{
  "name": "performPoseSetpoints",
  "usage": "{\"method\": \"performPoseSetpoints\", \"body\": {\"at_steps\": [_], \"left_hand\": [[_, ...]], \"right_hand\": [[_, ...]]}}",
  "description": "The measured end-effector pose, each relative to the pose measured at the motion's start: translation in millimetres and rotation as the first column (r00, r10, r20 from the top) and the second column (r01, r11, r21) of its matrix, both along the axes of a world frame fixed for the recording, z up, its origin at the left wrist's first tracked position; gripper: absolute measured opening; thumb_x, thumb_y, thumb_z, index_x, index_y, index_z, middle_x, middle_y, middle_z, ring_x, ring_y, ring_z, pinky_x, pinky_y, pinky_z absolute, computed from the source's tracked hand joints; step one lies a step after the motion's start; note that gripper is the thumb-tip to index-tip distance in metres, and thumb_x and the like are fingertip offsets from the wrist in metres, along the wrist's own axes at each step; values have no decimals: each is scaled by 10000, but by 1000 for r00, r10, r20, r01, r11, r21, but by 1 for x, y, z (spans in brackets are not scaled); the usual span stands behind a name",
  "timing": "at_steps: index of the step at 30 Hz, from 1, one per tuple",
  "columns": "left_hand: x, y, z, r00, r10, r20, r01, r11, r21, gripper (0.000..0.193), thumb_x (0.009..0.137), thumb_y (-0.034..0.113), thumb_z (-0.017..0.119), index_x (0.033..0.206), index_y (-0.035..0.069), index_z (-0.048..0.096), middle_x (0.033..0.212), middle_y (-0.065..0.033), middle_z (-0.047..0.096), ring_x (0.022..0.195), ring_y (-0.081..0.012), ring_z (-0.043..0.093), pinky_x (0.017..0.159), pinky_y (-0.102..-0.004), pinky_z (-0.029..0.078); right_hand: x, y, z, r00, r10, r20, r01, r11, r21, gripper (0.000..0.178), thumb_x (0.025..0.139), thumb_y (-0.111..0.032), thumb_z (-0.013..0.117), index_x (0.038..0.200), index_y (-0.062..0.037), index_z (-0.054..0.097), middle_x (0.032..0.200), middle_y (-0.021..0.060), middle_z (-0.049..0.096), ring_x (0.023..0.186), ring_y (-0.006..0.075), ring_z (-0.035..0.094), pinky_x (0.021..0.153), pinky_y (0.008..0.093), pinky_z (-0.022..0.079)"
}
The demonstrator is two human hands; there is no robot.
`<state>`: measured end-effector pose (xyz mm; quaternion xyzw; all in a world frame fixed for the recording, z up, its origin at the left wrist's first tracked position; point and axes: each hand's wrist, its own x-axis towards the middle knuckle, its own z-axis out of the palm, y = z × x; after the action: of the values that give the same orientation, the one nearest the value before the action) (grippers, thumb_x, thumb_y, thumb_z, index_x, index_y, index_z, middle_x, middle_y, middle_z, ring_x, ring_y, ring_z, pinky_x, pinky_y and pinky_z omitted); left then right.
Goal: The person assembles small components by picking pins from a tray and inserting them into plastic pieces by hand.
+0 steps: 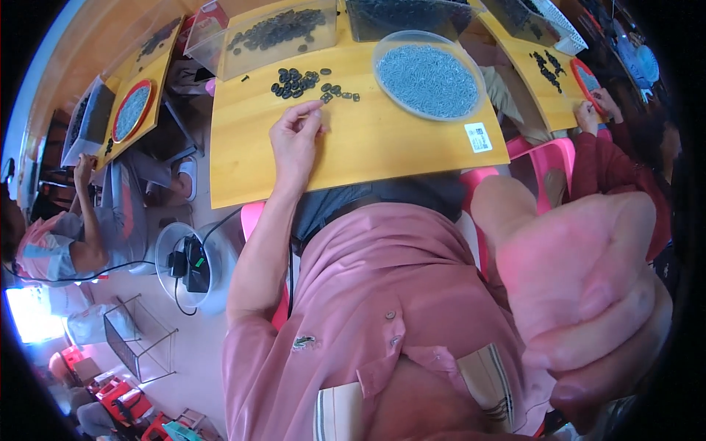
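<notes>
My left hand rests over the yellow table, thumb and forefinger pinched together. Its fingertips are right beside a small black oval part; whether anything sits between them is hidden. More such parts lie just beyond, in a pile and a short loose row. To their right stands a round clear dish full of small silver metal pieces that look like screws. My right hand is raised very close to the camera, off the table, with its fingers curled in; what it holds, if anything, cannot be seen.
A clear bin of black parts stands at the table's far edge, next to a second bin. Pink chair parts show beside me. A tub with black adapters and cables stands at left. Other people work at side tables.
</notes>
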<state>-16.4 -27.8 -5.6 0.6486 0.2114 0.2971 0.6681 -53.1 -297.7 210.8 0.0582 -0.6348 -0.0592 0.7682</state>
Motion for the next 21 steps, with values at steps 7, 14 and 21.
{"method": "performPoseSetpoints", "body": {"at_steps": [7, 14, 21], "left_hand": [[-8, 20, 9, 993, 121, -4, -120, 986, -114, 181, 925, 58, 656, 1092, 10, 706, 850, -19, 667, 696, -78, 595, 639, -209, 470], [-6, 35, 31, 979, 204, 5, -204, 977, 58, 244, 905, 73, 684, 1132, -15, 686, 909, -41, 681, 728, -108, 631, 636, -226, 481], [16, 103, 24, 925, 233, -299, 57, 694, 717, 359, 824, 101, 686, 1173, 18, 679, 956, -123, 671, 788, -208, 651, 729, -332, 521]], "right_hand": [[66, -5, -1, 868, -475, 147, 497, 829, -257, 189, 855, -66, 624, 718, -181, 682, 699, -100, 692, 612, -19, 618, 757, 145, 388], [84, 14, -11, 933, -283, 222, 332, 916, -227, 146, 817, -27, 656, 795, -172, 659, 787, -55, 703, 615, 51, 610, 733, 214, 380], [77, -20, -9, 869, -339, 362, 490, 699, -522, 185, 894, -308, 726, 849, -158, 626, 818, -28, 693, 603, 99, 595, 688, 282, 384]]}}
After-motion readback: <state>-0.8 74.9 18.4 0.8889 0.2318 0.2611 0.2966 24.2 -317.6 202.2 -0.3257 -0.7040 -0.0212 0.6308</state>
